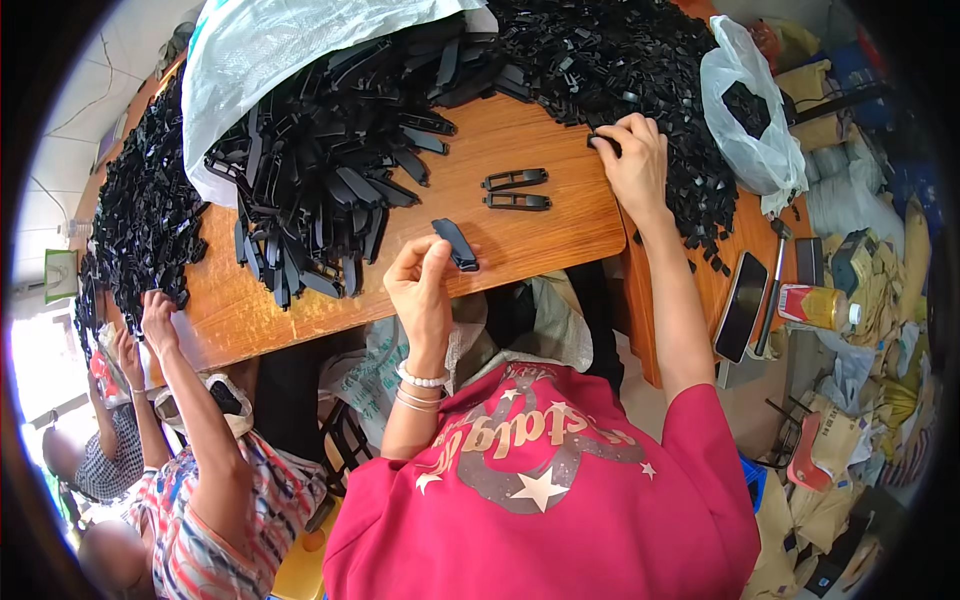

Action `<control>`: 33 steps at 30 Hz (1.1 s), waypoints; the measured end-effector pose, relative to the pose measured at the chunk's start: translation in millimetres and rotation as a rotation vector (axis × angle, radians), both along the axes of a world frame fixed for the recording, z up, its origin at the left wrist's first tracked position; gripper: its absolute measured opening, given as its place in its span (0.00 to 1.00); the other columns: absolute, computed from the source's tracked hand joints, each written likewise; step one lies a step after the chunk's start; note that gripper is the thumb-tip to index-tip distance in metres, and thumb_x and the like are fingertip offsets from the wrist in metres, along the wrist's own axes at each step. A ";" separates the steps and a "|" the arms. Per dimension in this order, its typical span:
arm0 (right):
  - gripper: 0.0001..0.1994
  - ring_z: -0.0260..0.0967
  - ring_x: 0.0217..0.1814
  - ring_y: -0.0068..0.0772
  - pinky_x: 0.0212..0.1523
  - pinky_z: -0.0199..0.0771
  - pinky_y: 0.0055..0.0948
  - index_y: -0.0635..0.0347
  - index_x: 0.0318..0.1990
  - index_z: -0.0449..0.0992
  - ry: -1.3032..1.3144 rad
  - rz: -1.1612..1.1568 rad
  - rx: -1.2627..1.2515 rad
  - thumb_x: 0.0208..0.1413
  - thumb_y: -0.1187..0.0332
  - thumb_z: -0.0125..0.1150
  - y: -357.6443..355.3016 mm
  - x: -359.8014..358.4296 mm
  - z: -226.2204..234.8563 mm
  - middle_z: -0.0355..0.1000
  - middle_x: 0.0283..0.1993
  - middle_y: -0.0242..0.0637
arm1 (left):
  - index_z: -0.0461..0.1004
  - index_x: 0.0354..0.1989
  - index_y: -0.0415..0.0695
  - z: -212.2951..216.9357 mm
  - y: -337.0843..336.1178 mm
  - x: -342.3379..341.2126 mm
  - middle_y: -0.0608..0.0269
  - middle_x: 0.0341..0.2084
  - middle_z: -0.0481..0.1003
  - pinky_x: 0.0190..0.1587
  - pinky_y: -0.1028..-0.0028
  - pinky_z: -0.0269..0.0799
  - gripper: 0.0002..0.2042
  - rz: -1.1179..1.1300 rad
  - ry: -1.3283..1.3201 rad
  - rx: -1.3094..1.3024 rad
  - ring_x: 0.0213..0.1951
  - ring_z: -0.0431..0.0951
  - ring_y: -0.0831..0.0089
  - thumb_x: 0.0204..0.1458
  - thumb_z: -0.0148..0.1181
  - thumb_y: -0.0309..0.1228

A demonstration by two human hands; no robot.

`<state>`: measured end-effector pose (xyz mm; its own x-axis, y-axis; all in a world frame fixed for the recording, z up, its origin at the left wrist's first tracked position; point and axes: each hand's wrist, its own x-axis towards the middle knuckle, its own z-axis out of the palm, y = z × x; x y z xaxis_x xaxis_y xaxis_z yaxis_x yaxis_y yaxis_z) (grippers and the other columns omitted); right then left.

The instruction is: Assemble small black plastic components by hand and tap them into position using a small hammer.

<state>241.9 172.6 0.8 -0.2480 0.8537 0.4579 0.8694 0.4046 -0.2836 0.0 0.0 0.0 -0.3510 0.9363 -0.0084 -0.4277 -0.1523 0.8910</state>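
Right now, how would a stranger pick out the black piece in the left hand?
Find the brown wooden table and go to its near edge, in front of the red shirt. There the left hand holds a slim black piece between its fingers. Unlike the two open frames nearby, its face is solid; unlike the heaped pieces, it's held.

Pale lettering (545,428) is printed across the red shirt (560,530), 1 reddish label (797,303) is borne by the bottle (832,310) at the table's (672,305) right edge, and greenish print (380,372) is shown on a whitish bag (395,345).
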 end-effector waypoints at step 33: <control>0.05 0.72 0.32 0.19 0.31 0.72 0.16 0.67 0.40 0.70 1.065 0.208 -0.375 0.57 0.78 0.59 -138.5 -64.8 54.7 0.73 0.33 0.34 | 0.55 0.65 0.37 45.5 -19.1 23.2 0.57 0.35 0.79 0.34 0.84 0.70 0.27 -0.471 -0.092 -0.176 0.34 0.76 0.80 0.57 0.57 0.24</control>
<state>177.1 34.1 55.5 -0.0394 0.9686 0.2455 0.0422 0.2471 -0.9681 23.2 -19.1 45.5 0.1179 0.9743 -0.1918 -0.4919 0.2251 0.8411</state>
